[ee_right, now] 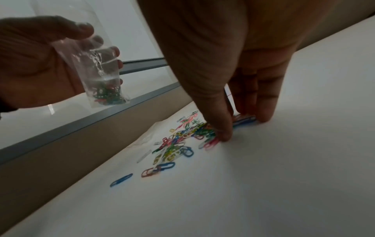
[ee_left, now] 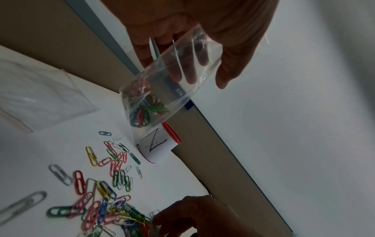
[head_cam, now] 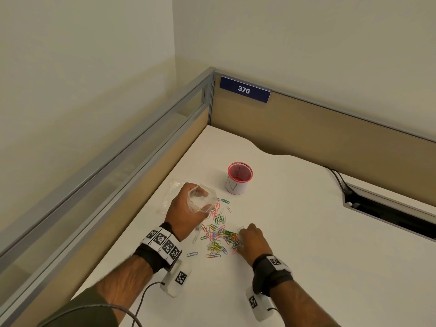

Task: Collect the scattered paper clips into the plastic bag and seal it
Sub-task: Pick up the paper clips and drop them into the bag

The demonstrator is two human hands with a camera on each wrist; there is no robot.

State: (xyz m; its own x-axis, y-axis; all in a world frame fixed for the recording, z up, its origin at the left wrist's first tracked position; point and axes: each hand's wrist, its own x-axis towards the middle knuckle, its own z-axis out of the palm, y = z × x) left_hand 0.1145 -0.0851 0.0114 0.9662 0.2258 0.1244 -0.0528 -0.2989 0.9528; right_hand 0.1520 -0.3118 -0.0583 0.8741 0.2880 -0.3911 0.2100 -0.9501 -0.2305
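My left hand (head_cam: 197, 195) holds a small clear plastic bag (head_cam: 208, 201) up above the desk with its mouth open. Several coloured clips (ee_left: 146, 109) lie in the bag's bottom (ee_right: 105, 94). A loose pile of coloured paper clips (head_cam: 218, 234) is spread on the white desk (head_cam: 306, 256) between my hands. My right hand (head_cam: 245, 237) is down at the pile's right edge. Its thumb and fingertips (ee_right: 263, 118) touch the desk and pinch a few clips (ee_right: 243, 121) between them.
A red-rimmed cup with a white paper wrap (head_cam: 239, 179) stands just beyond the pile. A second flat plastic bag (head_cam: 171, 194) lies left of my left hand. Partition walls close the back and left sides; a cable slot (head_cam: 389, 213) is cut in the desk at right.
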